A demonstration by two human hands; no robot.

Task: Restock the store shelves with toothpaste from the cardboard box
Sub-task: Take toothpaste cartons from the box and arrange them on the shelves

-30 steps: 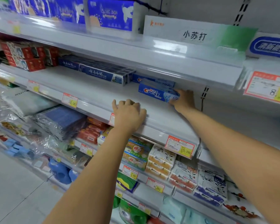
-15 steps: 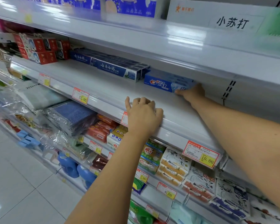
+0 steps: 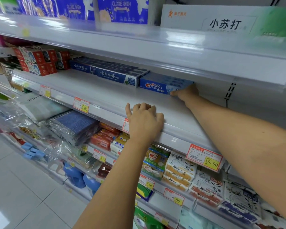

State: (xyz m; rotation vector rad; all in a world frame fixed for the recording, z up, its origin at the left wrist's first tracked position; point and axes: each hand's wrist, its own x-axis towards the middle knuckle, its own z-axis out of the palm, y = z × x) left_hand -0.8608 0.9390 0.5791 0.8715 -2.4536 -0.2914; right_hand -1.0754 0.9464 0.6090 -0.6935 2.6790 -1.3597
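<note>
While the left hand (image 3: 144, 119) held the front edge of the shelf (image 3: 97, 95), fingers curled over its rail, the right hand (image 3: 186, 94) lay well apart from it, near the back edge, against the right end of the Crest toothpaste box (image 3: 157, 85). The box lay flat, long axis along the shelf, its left end just beside the dark blue toothpaste boxes (image 3: 109, 75). The right hand was much the nearer. Its fingers were mostly hidden, so grip or mere push could not be told. The cardboard box was out of view.
</note>
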